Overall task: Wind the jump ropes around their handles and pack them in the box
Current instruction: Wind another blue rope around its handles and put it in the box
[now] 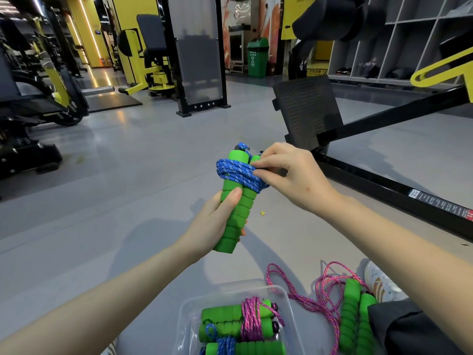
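blue rope (236, 172) coiled on green handles (236, 219), left fingers (231, 201) wrapped round them, right fingers (267, 162) pinching rope; frame label (440, 204) illegible

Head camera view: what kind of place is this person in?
Most likely a gym. Yellow-and-black weight machines stand across the floor, a black ribbed footplate sits on a machine frame close by, and open cubby shelves line the right side. The blue jump rope fits that too.
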Tool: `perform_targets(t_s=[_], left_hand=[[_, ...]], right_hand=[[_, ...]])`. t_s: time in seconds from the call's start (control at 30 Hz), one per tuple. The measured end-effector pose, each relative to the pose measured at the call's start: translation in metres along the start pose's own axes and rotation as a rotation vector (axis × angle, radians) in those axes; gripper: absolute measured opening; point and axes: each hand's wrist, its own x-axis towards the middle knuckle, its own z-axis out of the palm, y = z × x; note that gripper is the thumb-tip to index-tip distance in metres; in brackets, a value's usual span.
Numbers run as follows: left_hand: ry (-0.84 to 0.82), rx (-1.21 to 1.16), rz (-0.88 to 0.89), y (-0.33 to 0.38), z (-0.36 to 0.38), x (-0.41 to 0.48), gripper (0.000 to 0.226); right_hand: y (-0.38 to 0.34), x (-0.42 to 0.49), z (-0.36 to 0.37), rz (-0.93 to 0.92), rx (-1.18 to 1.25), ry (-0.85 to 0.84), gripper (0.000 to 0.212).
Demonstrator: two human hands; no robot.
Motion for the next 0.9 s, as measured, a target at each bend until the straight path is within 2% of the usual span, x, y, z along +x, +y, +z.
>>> perform_targets(t_s=[0.13,0.33,0.53,0.7,0.8,0.9], left_hand=[[-0.011,-0.003,-0.006,0.001,0.001,0.002,0.028],[0.008,0.023,0.005,-0.001,0.000,0.001,0.030],[-0.022,0.049,-0.054,-0.005,-0.015,0.003,0.035],[-0.096,0.071,-0.087,-0.006,-0.029,0.003,0.046],[-0.122,0.054,-0.103,-0.007,-0.027,0.004,0.048],[-0.118,0.014,-0.109,-0.010,-0.022,0.005,0.049]], right_hand=[[0.002,-0.002,0.004,-0.090,-0.116,0.056,0.021],[-0.002,-0.008,0.012,-0.012,-0.069,-0.028,0.018],[-0.009,0.000,0.010,0.294,0.393,-0.142,0.026],[-0.008,0.003,0.002,0.405,0.562,-0.297,0.029],[-0.006,0.005,0.002,0.453,0.570,-0.317,0.024],[-0.003,0.000,0.012,0.403,0.470,-0.261,0.017]])
